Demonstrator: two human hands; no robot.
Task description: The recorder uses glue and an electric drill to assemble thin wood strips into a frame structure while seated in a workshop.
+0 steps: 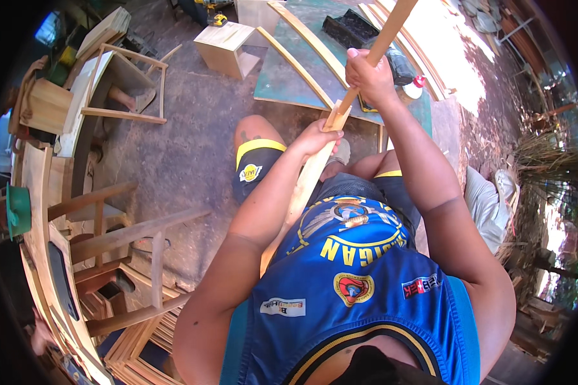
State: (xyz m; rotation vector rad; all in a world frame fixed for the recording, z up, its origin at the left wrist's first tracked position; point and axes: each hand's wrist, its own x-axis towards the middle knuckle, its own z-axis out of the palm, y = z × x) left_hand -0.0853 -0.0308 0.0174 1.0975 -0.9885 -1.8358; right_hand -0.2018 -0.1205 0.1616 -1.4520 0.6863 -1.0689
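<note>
My left hand (317, 137) is closed around a pale wooden board (309, 174) near its notched upper end. The board slants down between my legs toward my torso. Higher up, my right hand (371, 79) grips a long narrow wooden strip (393, 27) that rises past the top of the view. The strip's lower end meets the board's notched end; whether it sits inside the notch I cannot tell. Beside my right hand are a dark clear container (401, 67) and a bottle with a red cap (412, 90).
Ahead lies a green panel (282, 82) bearing wooden strips (295, 67) and a black tray (349, 29). A wooden box (219, 42) with a yellow drill (219, 20) stands left of it. Wooden frames (125, 228) crowd the left, near another person's foot (144, 101). A white sack (485, 208) lies right.
</note>
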